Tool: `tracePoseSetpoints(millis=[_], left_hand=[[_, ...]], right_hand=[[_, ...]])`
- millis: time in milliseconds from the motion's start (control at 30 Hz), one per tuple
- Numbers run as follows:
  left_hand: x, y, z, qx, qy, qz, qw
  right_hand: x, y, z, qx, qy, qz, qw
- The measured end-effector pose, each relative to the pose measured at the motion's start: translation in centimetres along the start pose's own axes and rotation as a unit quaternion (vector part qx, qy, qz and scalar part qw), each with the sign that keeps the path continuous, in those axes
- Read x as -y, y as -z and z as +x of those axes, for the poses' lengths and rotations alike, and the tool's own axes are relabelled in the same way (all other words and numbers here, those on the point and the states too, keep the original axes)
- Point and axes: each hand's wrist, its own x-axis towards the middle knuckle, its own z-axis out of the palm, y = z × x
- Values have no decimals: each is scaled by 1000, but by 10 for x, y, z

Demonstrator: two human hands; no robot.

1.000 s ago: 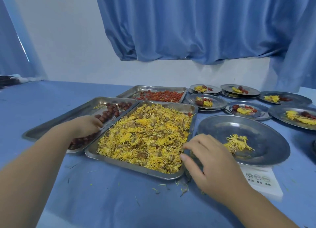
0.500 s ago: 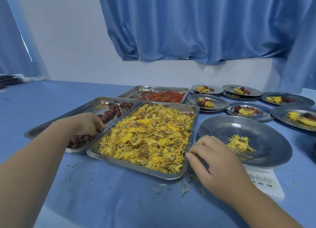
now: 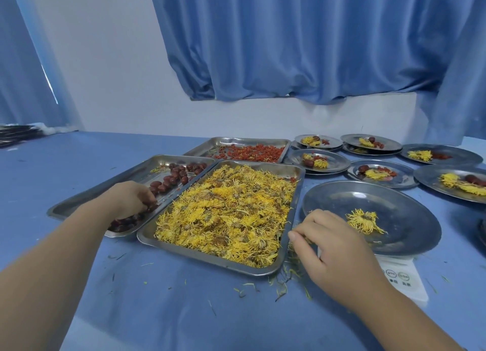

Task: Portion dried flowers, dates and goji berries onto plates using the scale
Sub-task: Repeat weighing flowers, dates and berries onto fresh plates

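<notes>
Centre frame: steel tray (image 3: 210, 257) heaped with yellow dried flowers (image 3: 226, 214). Left-adjacent tray holds dark red dates (image 3: 173, 178); tray behind holds goji berries (image 3: 249, 152). Right of centre: round plate (image 3: 410, 219) atop white scale (image 3: 402, 279), one flower clump (image 3: 364, 220) inside.

Even soft daylight, sharp, wide-angle edge curvature

Left hand (image 3: 130, 198) grips dates (image 3: 171, 179); right hand (image 3: 335, 249) beside flower tray (image 3: 205, 256).

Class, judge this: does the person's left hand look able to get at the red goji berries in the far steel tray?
Probably yes. The left hand is among the dark red dates; the red goji berries lie just beyond, with nothing tall standing between.
</notes>
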Motion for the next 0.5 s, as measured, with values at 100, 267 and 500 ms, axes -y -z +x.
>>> tracePoseSetpoints(millis=[100,267,500], left_hand=[[-5,1,-4,-52,-44,-51,996],[-61,16,-21,-20,-99,-318,943],[-187,0,-61,121,-238,-324,907]], right_hand=[[-1,1,1,-19,-2,13,1000],[-6,11,5,-94,-65,89,990],[-25,48,9,-265,-281,254,887]])
